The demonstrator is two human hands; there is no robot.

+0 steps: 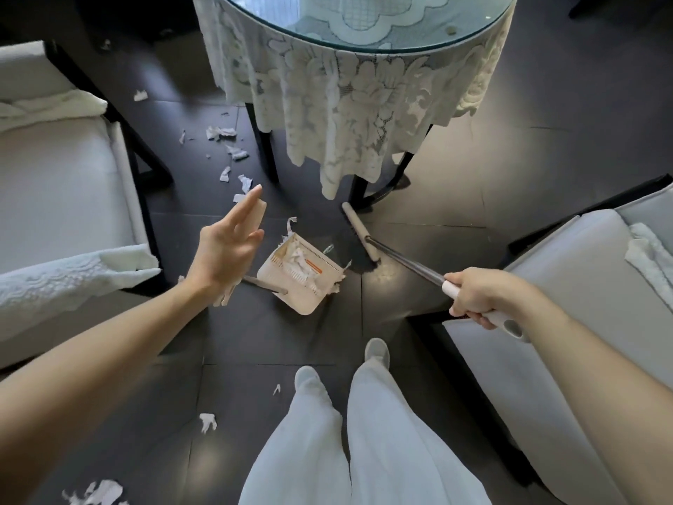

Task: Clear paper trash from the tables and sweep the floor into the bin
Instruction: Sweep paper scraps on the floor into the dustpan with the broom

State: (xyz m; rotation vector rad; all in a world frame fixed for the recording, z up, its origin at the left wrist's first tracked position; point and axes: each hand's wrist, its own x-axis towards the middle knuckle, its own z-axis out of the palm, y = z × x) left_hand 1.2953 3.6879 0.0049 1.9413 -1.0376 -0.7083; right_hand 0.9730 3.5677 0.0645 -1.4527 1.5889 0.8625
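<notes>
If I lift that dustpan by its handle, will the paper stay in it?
Probably light: the dustpan looks like thin plastic and holds only torn paper scraps. The scraps are heaped loosely, some over the rim, so a few may well spill if it tilts forward.

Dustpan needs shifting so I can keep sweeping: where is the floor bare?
Bare: the tiles between dustpan and shoes, and the stretch from the broom head to the right chair. Crowded: paper scraps between left chair and table, more at bottom left.

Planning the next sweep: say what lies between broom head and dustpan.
Head view: two small paper scraps on dark floor, close to the dustpan, short of the broom head.
</notes>
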